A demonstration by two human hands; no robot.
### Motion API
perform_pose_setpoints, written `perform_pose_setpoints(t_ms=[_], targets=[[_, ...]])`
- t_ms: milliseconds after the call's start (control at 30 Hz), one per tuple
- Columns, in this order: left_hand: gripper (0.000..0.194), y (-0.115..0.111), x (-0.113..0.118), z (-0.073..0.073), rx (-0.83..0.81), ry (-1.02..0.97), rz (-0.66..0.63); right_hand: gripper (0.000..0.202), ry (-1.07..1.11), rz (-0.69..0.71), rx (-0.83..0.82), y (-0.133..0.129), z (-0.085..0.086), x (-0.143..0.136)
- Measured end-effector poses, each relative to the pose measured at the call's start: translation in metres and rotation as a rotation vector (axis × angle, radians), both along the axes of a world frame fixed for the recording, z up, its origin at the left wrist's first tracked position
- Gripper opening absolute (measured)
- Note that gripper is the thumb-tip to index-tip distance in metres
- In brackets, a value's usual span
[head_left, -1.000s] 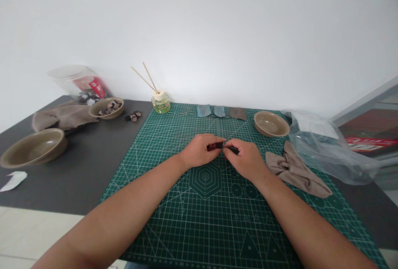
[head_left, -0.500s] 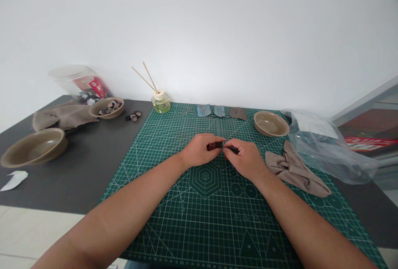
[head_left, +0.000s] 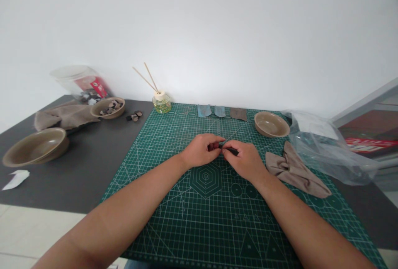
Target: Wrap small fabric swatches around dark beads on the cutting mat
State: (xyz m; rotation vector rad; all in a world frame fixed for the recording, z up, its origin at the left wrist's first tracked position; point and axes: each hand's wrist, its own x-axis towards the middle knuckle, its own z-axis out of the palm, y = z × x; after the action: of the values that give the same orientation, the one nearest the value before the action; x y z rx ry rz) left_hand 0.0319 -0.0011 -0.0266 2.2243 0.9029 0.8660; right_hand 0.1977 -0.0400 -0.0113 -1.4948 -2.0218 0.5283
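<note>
A small dark piece (head_left: 231, 151) is being between the fingertips of both hands, above the green mat (head_left: 205, 215). The left hand (head_left: 202, 150) and right hand (head_left: 244, 157) are nearly meeting, each pinching it, approx. at mid-mat. A brown cloth (head_left: 298, 171) is lying R of the right hand, w/ a bowl (head_left: 271, 124) behind it and a clear plastic bag (head_left: 332, 149) beside. Three cloth squares (head_left: 219, 111) are lying at the back edge, a reed bottle (head_left: 161, 103) standing to their L.
</note>
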Motion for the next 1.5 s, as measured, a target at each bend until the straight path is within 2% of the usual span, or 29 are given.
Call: perform_pose_setpoints(t_ms=[167,467,600,700,800,967,1300,1500], targets=[[0.019,-0.0012,0.0002,0.0046,-0.002,0.027,-0.022,0.016,0.002,0.008,0.008,0.0001,0.0009,-0.0002],[0.025,-0.0003,0.0001,0.0021,0.005,0.025,-0.027,0.014,0.019,-0.06,0.022,0.0009,0.0052,0.0025],[0.025,-0.0012,0.0,0.004,0.116,0.144,-0.057,0.014,-0.003,-0.061,0.026,0.0012,0.0044,0.0026],[0.016,-0.0027,0.0004,0.0052,0.21,0.281,-0.078,0.014,-0.023,-0.075,0.028,0.0012,0.0037,0.0028],[0.011,-0.0033,0.0007,0.0054,0.228,0.338,-0.107,0.013,-0.035,-0.078,0.03,0.0012,0.0039,0.003],[0.004,-0.0028,0.0008,0.004,0.19,0.272,-0.108,0.013,-0.04,-0.073,0.028,0.0015,0.0046,0.003],[0.012,-0.0017,-0.0009,0.0029,0.096,0.034,0.06,0.013,-0.033,-0.1,0.01,0.0019,0.0053,0.0028],[0.015,-0.003,-0.0011,0.0017,0.072,-0.013,0.017,0.013,-0.021,-0.096,0.019,0.0019,0.0044,0.0029]])
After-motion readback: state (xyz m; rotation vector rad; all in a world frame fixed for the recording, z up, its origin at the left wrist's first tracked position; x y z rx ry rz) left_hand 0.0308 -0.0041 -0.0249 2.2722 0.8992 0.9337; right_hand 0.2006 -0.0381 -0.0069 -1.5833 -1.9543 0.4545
